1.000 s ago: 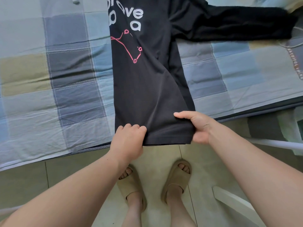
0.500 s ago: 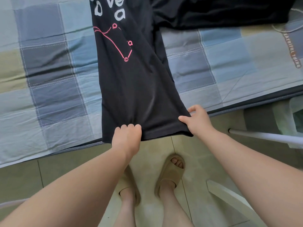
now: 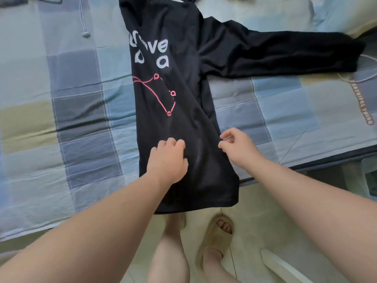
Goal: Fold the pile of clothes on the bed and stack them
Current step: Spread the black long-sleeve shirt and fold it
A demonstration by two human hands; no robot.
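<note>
Shirt (image 3: 183, 99): black, long-sleeved, lies flat on the bed (image 3: 81, 119), its length running from the far side to the near edge. White lettering (image 3: 161, 48) and a pink line drawing (image 3: 161, 99) face up on the chest. The left half of the print is cut off at the shirt's left edge, so the body looks folded lengthwise; I cannot see the layer beneath. One sleeve (image 3: 285, 54) stretches straight out toward the right edge of the bed. The hem (image 3: 200, 203) hangs over the near edge, above the floor (image 3: 255, 211).

Left hand (image 3: 168, 160): knuckles up, resting on the lower body of the shirt, just inside its left edge. Fingers curled under, tips hidden against the cloth. I cannot tell whether they grasp fabric or only press on it.

Right hand (image 3: 238, 148): at the shirt's right edge, level with my left. Fingers loosely curled, thumb and forefinger apart, no cloth visible between them; it reads as released.

Bed cover: patchwork of blue, grey and olive squares, lightly creased.

Also noted: a pale cord (image 3: 85, 34) with an end toggle near the far left corner; a light cloth (image 3: 363, 103) with red lettering at the right edge, just beside the cuff; a tan sandal (image 3: 216, 233) on my right foot; a white bar (image 3: 285, 266) on the floor at lower right.
</note>
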